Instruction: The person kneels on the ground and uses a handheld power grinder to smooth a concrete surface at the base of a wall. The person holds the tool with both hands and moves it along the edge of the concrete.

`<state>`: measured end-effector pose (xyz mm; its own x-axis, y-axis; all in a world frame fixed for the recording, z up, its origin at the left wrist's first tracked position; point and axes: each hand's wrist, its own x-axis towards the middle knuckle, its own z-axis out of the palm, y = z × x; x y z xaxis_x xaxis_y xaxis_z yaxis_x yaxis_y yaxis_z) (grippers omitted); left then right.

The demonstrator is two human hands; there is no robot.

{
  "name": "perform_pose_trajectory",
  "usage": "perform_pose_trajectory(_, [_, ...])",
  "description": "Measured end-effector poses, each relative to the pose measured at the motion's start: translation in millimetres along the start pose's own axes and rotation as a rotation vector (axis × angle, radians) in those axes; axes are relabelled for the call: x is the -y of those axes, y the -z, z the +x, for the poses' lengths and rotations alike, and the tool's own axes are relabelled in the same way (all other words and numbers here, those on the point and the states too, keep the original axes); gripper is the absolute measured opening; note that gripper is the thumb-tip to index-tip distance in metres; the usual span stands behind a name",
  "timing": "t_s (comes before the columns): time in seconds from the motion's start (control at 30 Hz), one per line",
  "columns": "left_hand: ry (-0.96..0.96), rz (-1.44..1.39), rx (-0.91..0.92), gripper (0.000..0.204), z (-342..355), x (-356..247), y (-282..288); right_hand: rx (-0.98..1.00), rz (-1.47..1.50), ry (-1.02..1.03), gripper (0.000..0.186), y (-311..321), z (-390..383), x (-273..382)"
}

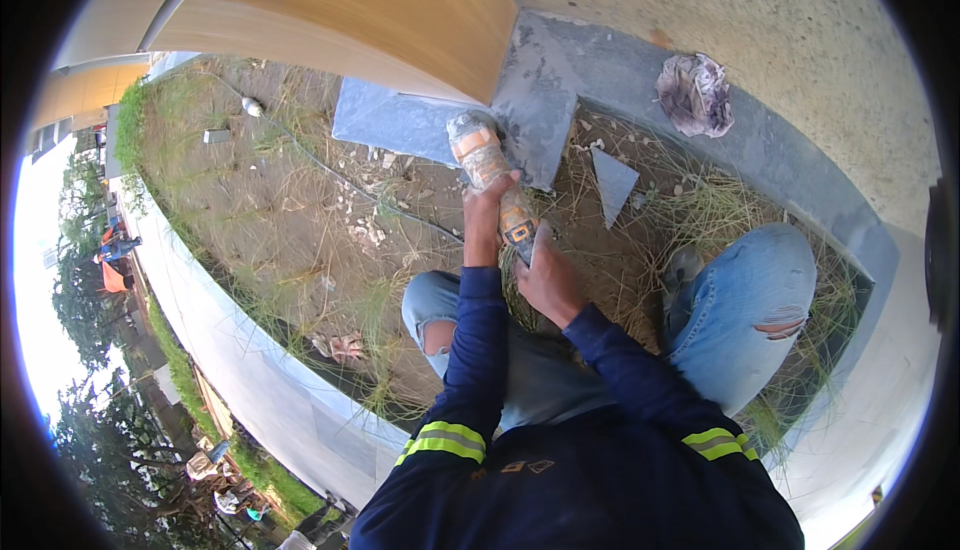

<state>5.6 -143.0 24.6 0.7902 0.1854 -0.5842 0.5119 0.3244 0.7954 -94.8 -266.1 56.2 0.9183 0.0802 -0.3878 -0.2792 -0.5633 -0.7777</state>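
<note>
Both my hands are closed around a dusty orange-and-grey angle grinder (483, 155), its body partly wrapped in something pale. My left hand (484, 205) grips the middle of its body, while my right hand (549, 278) wraps the rear end nearer to me. The tool's front end points away, beside the grey stone slab (535, 130) at the foot of a yellow-brown panelled column. Its disc cannot be made out. Just right of my hands, a loose triangular piece of grey stone (613, 183) lies on the soil.
A dark cable (345, 182) crosses the soil to a white connector (252, 107). Crumpled paper or cloth (694, 96) lies on the grey ledge at right. Dry grass and stone chips surround my bent knees (745, 300). A pale low wall (270, 350) curves along the left.
</note>
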Motion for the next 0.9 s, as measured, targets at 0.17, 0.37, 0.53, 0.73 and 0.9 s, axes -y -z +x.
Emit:
perform_pose_trajectory(0.17, [0.006, -0.017, -0.022, 0.033, 2, -1, 4, 0.065, 0.008, -0.005, 0.076, 13, 4, 4])
perform_pose_trajectory(0.37, [-0.042, 0.001, -0.067, 0.031, 2, 9, -10, -0.017, 0.027, 0.048, 0.074, 12, 2, -8])
perform_pose_trajectory(0.53, [-0.008, -0.045, -0.077, 0.031, -5, 6, -6, 0.092, -0.017, 0.006, 0.075, 23, 2, -3])
perform_pose_trajectory(0.73, [-0.033, -0.038, -0.03, 0.031, -7, 1, -21, -0.005, 0.03, 0.056, 0.074, 16, 5, -16])
perform_pose_trajectory(0.9, [0.021, -0.05, -0.063, 0.031, -11, 4, -17, 0.083, -0.018, 0.01, 0.073, 29, 2, -7])
